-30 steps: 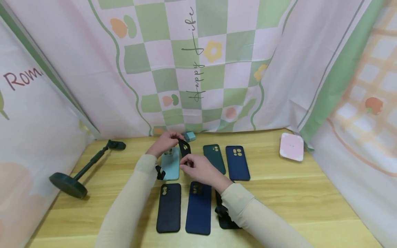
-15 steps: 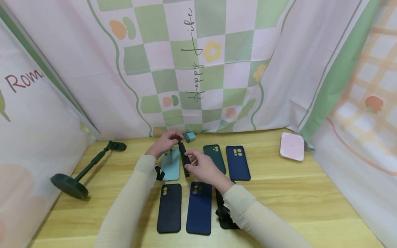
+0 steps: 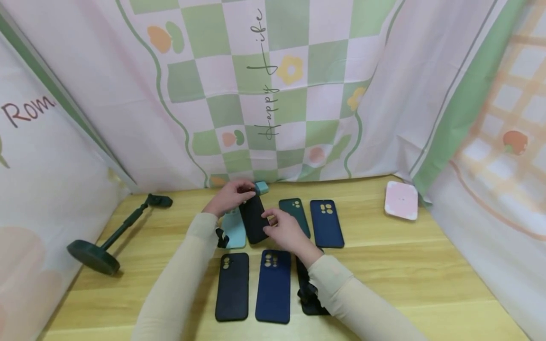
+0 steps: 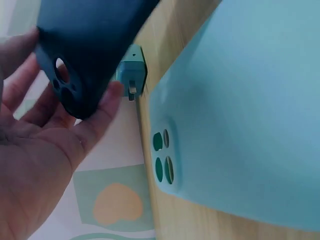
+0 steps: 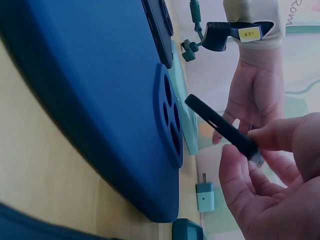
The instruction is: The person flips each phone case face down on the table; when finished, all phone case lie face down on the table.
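Both hands hold a black phone case (image 3: 254, 220) tilted above the table. My left hand (image 3: 230, 196) pinches its far end, close to the camera cutouts that show in the left wrist view. Thumb and fingers of my right hand (image 3: 287, 232) grip the case's right long edge. Just left of it lies a light blue phone case (image 3: 233, 229), partly behind the left hand. To the right are a dark green phone case (image 3: 294, 215) and a blue one with a camera cutout, the navy phone case (image 3: 327, 225).
Nearer me lie a black phone case (image 3: 232, 289), a blue phone case (image 3: 273, 289) and another black case (image 3: 310, 300) partly under the right sleeve. A teal plug adapter (image 3: 262, 187) sits by the curtain. A dark green stand (image 3: 95, 255) is left, a pink-and-white box (image 3: 401, 201) right.
The held black case has turned from edge-on to show its broad dark face to the head view. Both hands stay on it, and the right hand has shifted slightly right.
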Available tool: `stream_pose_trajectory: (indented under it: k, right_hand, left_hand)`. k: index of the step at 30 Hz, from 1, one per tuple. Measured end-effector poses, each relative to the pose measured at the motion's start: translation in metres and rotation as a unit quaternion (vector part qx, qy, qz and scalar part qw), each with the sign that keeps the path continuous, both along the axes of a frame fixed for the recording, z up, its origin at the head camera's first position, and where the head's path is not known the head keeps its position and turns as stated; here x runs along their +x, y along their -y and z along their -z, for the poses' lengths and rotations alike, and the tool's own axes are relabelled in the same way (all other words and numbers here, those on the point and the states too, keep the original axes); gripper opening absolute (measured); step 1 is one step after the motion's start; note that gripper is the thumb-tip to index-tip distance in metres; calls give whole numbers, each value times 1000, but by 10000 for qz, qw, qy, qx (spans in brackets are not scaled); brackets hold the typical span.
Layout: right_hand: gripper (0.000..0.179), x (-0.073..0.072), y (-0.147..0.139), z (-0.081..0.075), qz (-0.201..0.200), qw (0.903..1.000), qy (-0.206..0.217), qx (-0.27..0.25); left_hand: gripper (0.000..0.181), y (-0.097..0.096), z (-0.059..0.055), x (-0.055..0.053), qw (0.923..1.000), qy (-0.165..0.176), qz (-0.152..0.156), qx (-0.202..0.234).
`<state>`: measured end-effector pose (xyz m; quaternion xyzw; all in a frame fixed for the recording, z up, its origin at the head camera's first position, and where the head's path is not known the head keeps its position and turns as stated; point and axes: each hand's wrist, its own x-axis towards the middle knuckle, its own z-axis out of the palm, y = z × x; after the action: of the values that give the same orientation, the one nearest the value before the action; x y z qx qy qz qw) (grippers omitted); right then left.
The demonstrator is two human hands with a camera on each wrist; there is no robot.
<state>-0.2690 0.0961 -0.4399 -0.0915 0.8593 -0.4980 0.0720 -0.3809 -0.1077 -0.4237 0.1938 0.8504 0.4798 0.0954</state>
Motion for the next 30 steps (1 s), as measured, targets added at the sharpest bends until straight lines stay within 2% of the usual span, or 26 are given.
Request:
stream_pose_trajectory:
  k: [6,15,19,24,30]
  right_hand:
    - [33,-4,-3,3,225,9983,471,-242]
    - [38,-6,0,0,71,9965,836,-18]
    - [38,-7,-2,-2,-19,9962,787,361]
    - [37,-9,-4,-3,-127,9950,553,824]
    - [37,-10,-8,-5,-112,9941,249,1052]
  left_hand:
    - [35,-2,6,-3,9987,67,-455,-202]
    - [27,-7,14,-8,9984,-64,-425,-380]
    - [26,-10,15,-7,9981,-135,-419,-431]
    - [30,-14,18,-7,9988,-99,-254,-412]
    - [29,-18,18,-6,9991,-140,-189,-353]
